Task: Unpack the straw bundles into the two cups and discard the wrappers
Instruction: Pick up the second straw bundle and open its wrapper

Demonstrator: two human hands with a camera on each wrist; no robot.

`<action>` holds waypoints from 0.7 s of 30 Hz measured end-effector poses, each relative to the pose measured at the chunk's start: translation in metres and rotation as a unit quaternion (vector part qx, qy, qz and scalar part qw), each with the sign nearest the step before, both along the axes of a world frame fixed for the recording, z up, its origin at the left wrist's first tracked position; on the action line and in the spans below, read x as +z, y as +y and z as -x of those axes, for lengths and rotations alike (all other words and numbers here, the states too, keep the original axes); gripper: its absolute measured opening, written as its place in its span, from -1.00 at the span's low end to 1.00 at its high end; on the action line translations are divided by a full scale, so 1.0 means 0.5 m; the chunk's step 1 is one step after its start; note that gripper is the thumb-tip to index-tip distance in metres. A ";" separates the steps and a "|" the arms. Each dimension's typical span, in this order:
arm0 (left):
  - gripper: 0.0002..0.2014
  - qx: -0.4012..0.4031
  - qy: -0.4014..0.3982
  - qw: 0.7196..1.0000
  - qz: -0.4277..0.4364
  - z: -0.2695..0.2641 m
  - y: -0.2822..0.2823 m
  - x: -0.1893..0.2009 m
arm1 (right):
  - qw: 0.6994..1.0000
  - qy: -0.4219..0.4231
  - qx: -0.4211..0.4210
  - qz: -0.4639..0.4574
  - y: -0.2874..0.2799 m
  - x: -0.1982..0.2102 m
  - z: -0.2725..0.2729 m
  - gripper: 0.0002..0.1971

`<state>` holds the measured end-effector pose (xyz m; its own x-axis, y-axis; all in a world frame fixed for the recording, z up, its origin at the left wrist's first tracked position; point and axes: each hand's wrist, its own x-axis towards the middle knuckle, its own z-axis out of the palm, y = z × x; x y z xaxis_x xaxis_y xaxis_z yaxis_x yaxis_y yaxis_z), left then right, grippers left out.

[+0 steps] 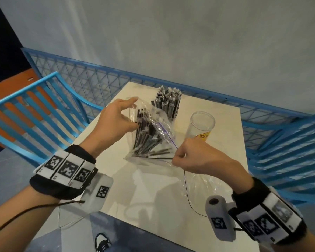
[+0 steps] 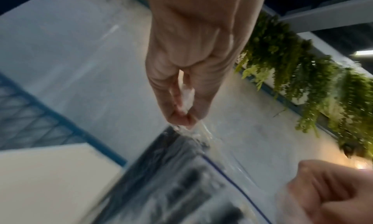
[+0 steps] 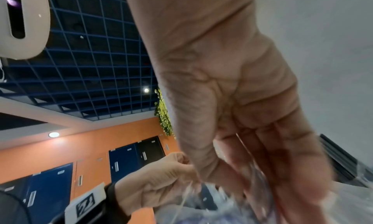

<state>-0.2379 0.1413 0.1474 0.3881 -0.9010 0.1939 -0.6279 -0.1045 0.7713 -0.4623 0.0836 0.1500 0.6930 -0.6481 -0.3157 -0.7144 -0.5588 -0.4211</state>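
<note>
A clear plastic wrapper bag (image 1: 149, 131) full of black straws stands tilted on the cream table (image 1: 153, 197). My left hand (image 1: 116, 120) pinches the bag's top left edge; in the left wrist view thumb and finger of the left hand (image 2: 182, 115) squeeze crumpled film. My right hand (image 1: 193, 157) pinches the bag's right edge, where a blue seal line (image 1: 166, 133) runs. Behind the bag, a cup (image 1: 168, 103) holds several wrapped black straws. An empty clear cup (image 1: 201, 126) with a yellow label stands to its right. The bag (image 3: 232, 211) appears blurred in the right wrist view.
A blue mesh railing (image 1: 98, 77) runs behind the table. Blue slatted chairs stand at the left (image 1: 31, 110) and right (image 1: 289, 148). A thin black cable (image 1: 187, 193) hangs from my right wrist over the table. Flat clear film (image 1: 198, 182) lies under my right hand.
</note>
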 end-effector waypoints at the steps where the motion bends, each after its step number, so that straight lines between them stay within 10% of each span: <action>1: -0.24 -0.028 -0.007 1.000 -0.001 0.002 0.005 0.011 | 1.000 -0.011 0.012 -0.008 0.002 0.013 0.005 -0.72; 5: -0.24 -0.148 -0.056 0.987 -0.012 0.013 0.014 0.047 | 0.975 -0.203 -0.046 0.078 0.008 0.066 -0.008 -0.81; 8: -0.31 -0.202 -0.086 0.976 0.011 0.027 0.009 0.064 | 0.974 -0.161 -0.035 0.154 -0.013 0.063 -0.041 -0.64; 14: -0.24 -0.078 -0.413 0.902 -0.098 -0.009 0.034 0.072 | 0.970 -0.204 -0.078 0.105 -0.037 0.092 -0.030 -0.38; 21: 0.10 -0.157 -0.143 0.959 -0.186 -0.047 0.057 0.084 | 0.966 -0.225 -0.072 0.104 -0.050 0.142 -0.016 -0.34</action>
<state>-0.2143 0.1697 0.1895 0.0647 -0.9922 -0.1068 -0.8537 -0.1105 0.5089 -0.4542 0.0584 0.2209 0.6272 -0.7654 0.1444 -0.5622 -0.5732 -0.5962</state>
